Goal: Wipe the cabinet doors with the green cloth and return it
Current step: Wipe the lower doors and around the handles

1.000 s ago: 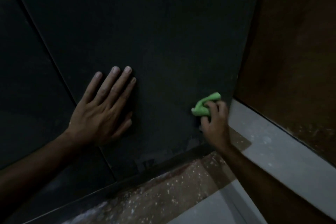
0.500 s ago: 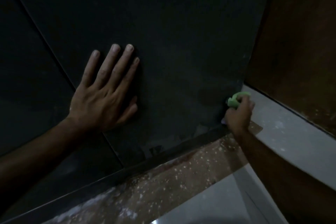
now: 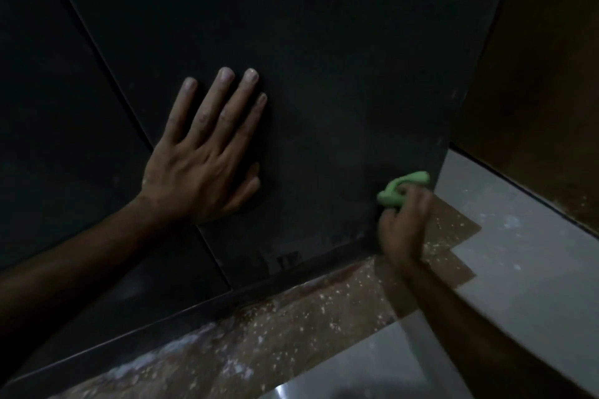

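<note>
A dark cabinet door [image 3: 324, 58] fills most of the view. My left hand [image 3: 204, 155] lies flat against it with straight, spread fingers, beside the seam to the neighbouring door [image 3: 48, 107]. My right hand [image 3: 403, 223] grips a bunched green cloth [image 3: 402, 188] and holds it against the door's lower right corner. That hand is blurred. Most of the cloth is hidden under the fingers.
A dark plinth [image 3: 227, 298] runs below the doors. Under it lies a brown speckled floor strip [image 3: 291, 327] and pale grey tiles [image 3: 518, 236]. A brown wooden panel [image 3: 544, 74] stands right of the door.
My right hand swept the cloth right to the door's edge, then back a little to the left. My left hand stayed flat on the door.
</note>
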`<state>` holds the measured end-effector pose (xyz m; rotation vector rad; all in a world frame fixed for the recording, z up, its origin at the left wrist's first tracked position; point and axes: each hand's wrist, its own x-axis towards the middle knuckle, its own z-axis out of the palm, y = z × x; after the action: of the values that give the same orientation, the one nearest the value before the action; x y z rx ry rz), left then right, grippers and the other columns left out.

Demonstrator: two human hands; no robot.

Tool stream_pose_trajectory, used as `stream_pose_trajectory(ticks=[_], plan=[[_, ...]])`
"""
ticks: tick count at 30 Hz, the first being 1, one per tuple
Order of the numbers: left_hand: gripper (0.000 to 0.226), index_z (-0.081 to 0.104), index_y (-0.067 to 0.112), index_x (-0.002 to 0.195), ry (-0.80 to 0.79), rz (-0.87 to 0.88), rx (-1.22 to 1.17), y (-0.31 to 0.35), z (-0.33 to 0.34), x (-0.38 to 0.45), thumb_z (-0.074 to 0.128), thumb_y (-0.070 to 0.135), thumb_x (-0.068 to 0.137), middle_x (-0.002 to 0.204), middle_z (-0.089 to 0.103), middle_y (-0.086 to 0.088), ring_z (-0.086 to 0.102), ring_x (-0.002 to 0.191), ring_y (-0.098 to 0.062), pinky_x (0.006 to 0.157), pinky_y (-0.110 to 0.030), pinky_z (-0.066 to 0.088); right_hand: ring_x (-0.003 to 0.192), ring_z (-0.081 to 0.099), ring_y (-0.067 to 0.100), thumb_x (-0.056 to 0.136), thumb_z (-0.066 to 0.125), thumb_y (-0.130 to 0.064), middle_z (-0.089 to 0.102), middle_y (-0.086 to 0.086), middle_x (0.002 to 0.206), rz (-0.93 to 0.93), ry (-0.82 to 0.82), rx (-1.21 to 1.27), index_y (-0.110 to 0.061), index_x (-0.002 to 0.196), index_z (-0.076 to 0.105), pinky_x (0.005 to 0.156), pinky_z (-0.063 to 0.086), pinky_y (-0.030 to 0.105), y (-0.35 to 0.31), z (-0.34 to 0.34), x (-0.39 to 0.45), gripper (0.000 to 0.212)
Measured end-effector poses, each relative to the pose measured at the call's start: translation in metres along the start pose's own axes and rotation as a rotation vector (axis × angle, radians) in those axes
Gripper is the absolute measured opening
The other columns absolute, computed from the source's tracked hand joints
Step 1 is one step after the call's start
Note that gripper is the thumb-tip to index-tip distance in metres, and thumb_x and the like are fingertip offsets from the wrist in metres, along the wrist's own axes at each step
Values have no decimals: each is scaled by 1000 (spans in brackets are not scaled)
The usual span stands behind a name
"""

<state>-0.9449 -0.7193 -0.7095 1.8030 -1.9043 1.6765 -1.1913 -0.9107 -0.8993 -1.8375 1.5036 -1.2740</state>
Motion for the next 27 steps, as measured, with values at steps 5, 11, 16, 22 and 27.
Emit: stream_pose_trajectory(ticks=[5,11,16,22,27], plan=[[89,12,5,167,-23,18,-18,-2,-1,0,42,54,99,176,5,-18,0,163,-34,131,-53,-4,107,65,18,99,57,-12,60,-6,118,-37,-246,88,-25,119,56,80,64,48,48,28,-59,24],[88,11,5,167,-31,26,5,-1,0,0,40,54,100,176,6,-17,3,163,-34,130,-55,-6,112,47,6,84,58,-14,39,-2,141,66,39,67,-34,128,48,93,52,33,23,35,-31,50],[91,12,5,168,-35,22,-26,-1,-2,0,45,53,98,176,6,-16,3,163,-33,131,-56,-4,100,56,8,82,72,-11,29,-21,130,-127,-382,112,-51,113,50,70,61,23,19,78,-123,55],[90,12,5,167,-26,14,-16,1,0,1,44,53,99,176,7,-16,2,164,-32,131,-55,-4,117,47,11,83,62,-2,41,5,137,140,101,115,-28,129,49,97,48,33,25,44,-39,54],[89,14,4,167,-21,21,-18,1,-3,0,46,51,99,176,8,-16,4,163,-33,131,-56,-3,112,49,8,85,71,-19,33,-10,133,-420,-480,8,-44,126,46,85,56,26,-20,82,-156,55]])
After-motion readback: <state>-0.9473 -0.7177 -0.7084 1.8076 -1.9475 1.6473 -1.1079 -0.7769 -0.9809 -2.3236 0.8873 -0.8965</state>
